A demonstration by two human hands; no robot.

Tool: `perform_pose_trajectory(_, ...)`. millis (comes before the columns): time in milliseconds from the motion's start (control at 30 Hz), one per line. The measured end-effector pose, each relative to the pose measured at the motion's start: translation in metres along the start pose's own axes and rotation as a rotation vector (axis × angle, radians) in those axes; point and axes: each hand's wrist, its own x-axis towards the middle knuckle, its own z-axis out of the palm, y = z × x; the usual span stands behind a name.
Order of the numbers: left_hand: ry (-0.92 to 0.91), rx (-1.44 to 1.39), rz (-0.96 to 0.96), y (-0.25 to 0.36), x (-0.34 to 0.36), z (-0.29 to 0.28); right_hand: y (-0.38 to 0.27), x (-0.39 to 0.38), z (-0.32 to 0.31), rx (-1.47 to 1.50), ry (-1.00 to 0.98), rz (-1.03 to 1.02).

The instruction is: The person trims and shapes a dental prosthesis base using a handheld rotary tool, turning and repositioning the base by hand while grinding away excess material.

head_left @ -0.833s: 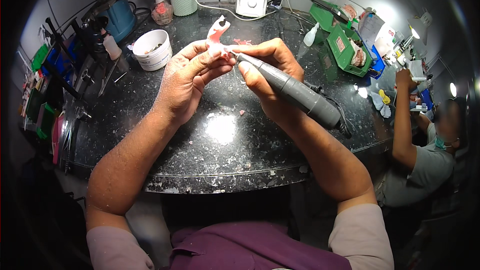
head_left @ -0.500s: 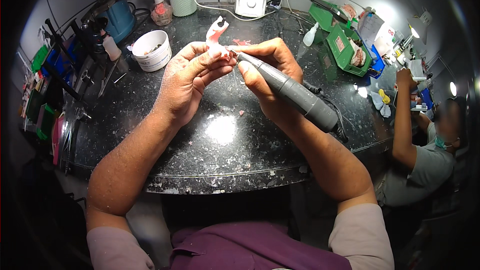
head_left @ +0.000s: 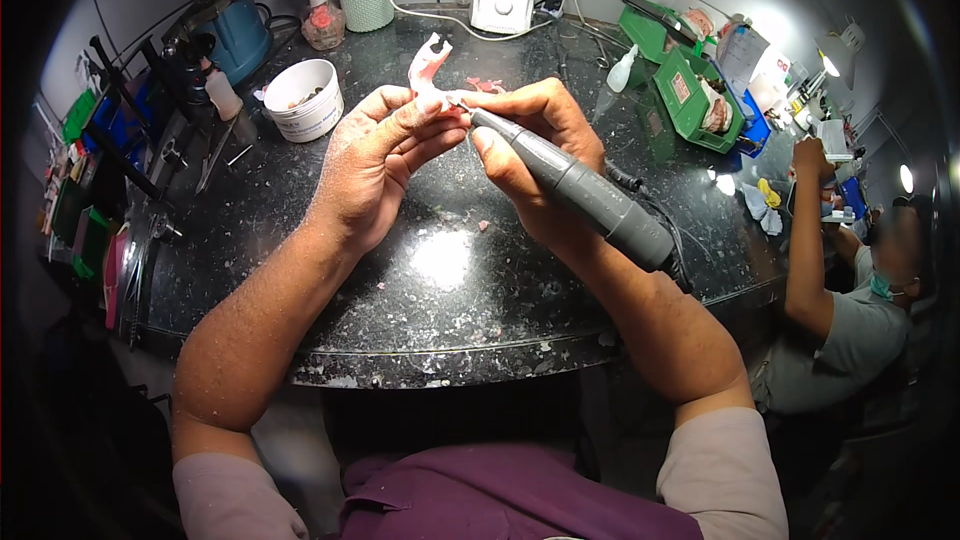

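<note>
Pinched between the fingers and thumb of my left hand [head_left: 375, 155] is a pink denture piece [head_left: 428, 68], its curved arm rising above the fingertips. My right hand [head_left: 545, 140] wraps around a dark grey rotary handpiece [head_left: 580, 185], held like a pen. The handpiece's tip meets the lower right of the denture piece, near my left fingertips; the bur itself is too small to make out. Just behind my right fingers, another pink piece [head_left: 486, 86] lies on the bench. A small pink crumb [head_left: 483, 226] rests on the bench between my forearms.
A white tub [head_left: 303, 115] stands left of my hands. Behind are a mint cup of tools [head_left: 366, 2] and a white control box [head_left: 501, 6]. Green trays [head_left: 690, 100] with dental models sit at right, near a white squeeze bulb [head_left: 621, 70]. A co-worker [head_left: 850, 310] sits far right.
The denture piece has tilted slightly in my left hand. The handpiece's rear end has dipped a little, with its tip still at the piece.
</note>
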Motion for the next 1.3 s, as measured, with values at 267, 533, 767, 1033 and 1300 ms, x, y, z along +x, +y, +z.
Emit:
perform_pose_trajectory(267, 0.004, -0.07, -0.05, -0.0004, 0.0001, -0.0011, -0.0002, 0.0005, -0.0019, -0.043, -0.004, -0.007)
perform_pose_trajectory(533, -0.001, -0.1, -0.05, -0.0004, -0.0004, 0.0005, -0.0006, 0.0009, -0.0003, 0.007, 0.008, -0.017)
perform_pose_trajectory(767, -0.002, -0.066, -0.042, -0.0015, 0.0004, -0.0025, -0.0007, 0.0016, -0.0003, -0.012, 0.01, -0.014)
perform_pose_trajectory(1033, -0.004, -0.033, -0.017, -0.0008, 0.0009, -0.0006, -0.0034, 0.0013, -0.0022, -0.072, 0.028, -0.035)
perform_pose_trajectory(1300, -0.07, -0.037, -0.032, 0.0006, 0.0015, -0.004, -0.0034, 0.0019, -0.0015, -0.03, 0.037, -0.034)
